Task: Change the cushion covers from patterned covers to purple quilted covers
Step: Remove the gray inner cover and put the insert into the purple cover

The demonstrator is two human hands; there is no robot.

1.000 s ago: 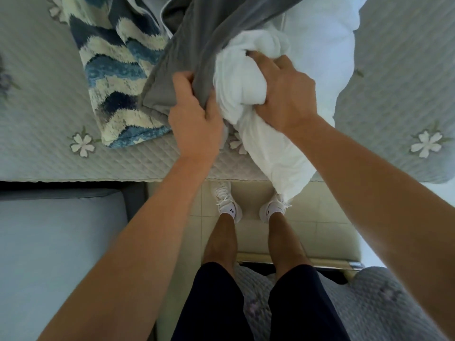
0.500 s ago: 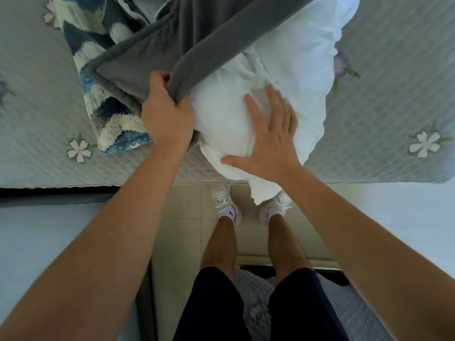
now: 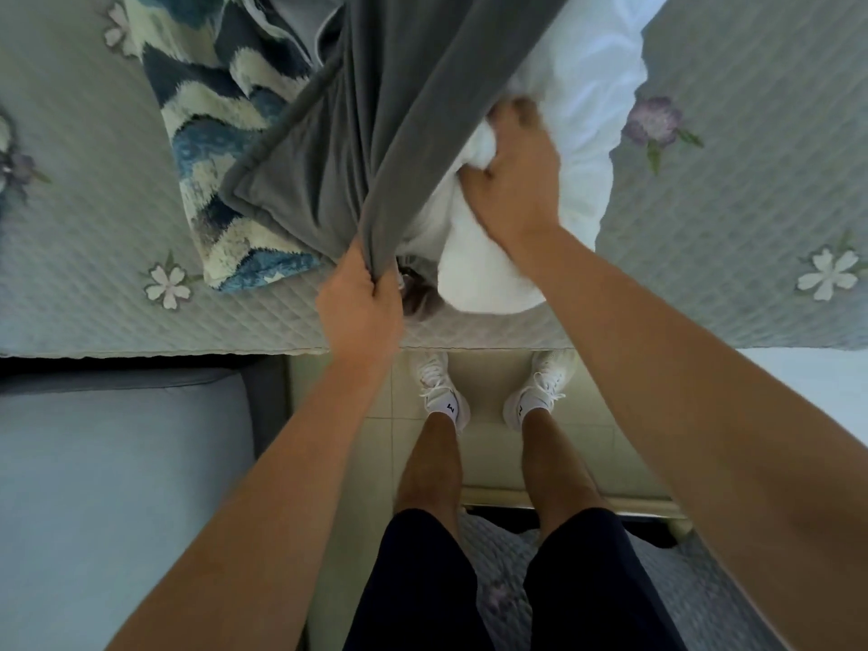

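Observation:
A white cushion insert [image 3: 554,148] lies on the quilted seat, half under a grey cover [image 3: 375,133]. My left hand [image 3: 359,307] grips the cover's open edge, drawn toward me near the seat's front edge. My right hand [image 3: 512,180] is closed on a bunch of the white insert at the cover's mouth. A blue and cream wave-patterned cover [image 3: 220,148] lies to the left, partly under the grey one.
The pale quilted seat cover [image 3: 751,204] with flower patches spans the top. A light blue cushion [image 3: 117,486] sits at lower left. My legs and white shoes [image 3: 444,392] stand on the tiled floor between the seats.
My left hand has pulled the grey cover's edge toward me and rightward. My right hand went from flat on the insert to gripping a bunch of it higher up.

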